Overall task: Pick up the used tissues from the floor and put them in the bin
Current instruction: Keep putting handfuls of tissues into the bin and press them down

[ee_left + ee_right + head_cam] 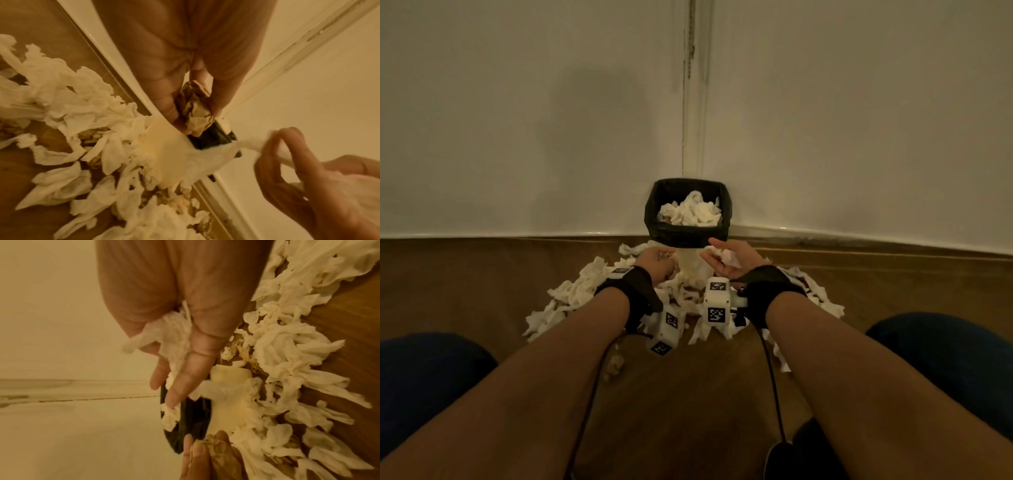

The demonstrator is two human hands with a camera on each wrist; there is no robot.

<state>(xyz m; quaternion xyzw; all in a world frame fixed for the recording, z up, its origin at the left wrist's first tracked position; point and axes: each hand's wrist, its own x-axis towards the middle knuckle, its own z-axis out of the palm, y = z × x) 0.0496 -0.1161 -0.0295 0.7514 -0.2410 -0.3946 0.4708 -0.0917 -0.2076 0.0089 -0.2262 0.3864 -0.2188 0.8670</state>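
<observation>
A small bin (658, 205) with a black liner stands in the room's corner, heaped with white tissues (690, 214). Many crumpled white tissues (580, 291) lie on the wooden floor around its base. My left hand (666, 257), just in front of the bin and below its rim, grips a brownish crumpled tissue (198, 113). To its right, at the bin's front rim, my right hand (717, 253) holds a white tissue (729, 257), which shows in the right wrist view as a tissue (170, 337) pinched between thumb and fingers.
White walls meet in a corner behind the bin, with a skirting board (517, 234) along the floor. My knees in dark trousers (431, 377) flank the bare floor (688, 394) in front. Black cables (774, 387) hang from both wrist cameras.
</observation>
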